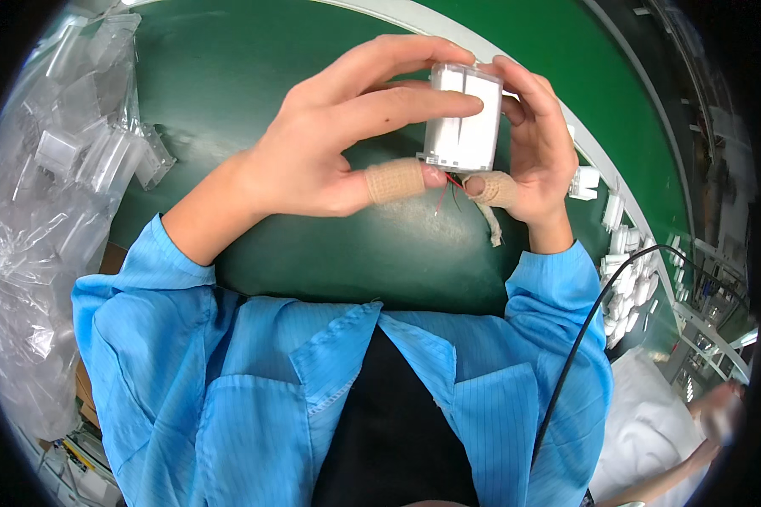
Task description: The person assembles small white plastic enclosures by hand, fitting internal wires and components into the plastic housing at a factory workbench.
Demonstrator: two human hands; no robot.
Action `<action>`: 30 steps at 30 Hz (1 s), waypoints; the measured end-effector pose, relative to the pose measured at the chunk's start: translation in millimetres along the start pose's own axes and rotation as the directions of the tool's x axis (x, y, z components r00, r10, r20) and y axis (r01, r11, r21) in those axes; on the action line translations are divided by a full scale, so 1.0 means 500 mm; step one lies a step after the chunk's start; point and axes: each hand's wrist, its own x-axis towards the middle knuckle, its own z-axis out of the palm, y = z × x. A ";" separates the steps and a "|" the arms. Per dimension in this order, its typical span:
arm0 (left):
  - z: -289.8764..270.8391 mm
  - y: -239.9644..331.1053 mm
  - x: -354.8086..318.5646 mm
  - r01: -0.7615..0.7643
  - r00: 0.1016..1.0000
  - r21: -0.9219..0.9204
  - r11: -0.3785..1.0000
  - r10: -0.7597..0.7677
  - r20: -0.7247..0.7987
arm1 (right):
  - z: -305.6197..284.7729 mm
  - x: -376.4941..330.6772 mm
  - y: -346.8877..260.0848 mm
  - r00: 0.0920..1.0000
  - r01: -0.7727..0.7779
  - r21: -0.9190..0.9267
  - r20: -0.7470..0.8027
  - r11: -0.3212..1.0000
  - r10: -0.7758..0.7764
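In the upper centre of the frame, the left hand (330, 139) and right hand (528, 148) (both thumbs taped) pinch a small clear plastic box with white contents (463, 118) above the green belt (228, 68).

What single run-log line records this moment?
left hand: grips clear case | right hand: grips same case | thumbs: taped | surface: green mat

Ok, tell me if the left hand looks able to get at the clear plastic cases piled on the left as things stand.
Probably not right away: the left hand is busy in a grip on the small white block shared with the right hand. Nothing lies between it and the clear plastic cases on the green surface.
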 end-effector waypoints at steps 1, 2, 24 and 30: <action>0.003 -0.004 -0.002 -0.016 1.000 0.020 1.000 0.016 0.000 | 0.000 0.000 -0.001 0.999 0.038 -0.060 0.004 0.997 -0.038; 0.004 -0.009 -0.001 -0.036 0.999 0.039 0.999 0.036 0.002 | -0.002 0.001 -0.002 0.999 0.032 -0.062 0.000 0.998 -0.033; 0.028 -0.007 -0.004 -0.008 0.991 0.220 0.975 0.038 -0.132 | 0.002 -0.001 -0.006 0.989 -0.127 -0.198 0.048 0.972 0.139; 0.028 -0.023 -0.012 0.047 0.982 0.066 0.997 -0.035 -0.187 | 0.001 0.001 -0.011 0.986 -0.145 -0.074 0.075 0.987 0.151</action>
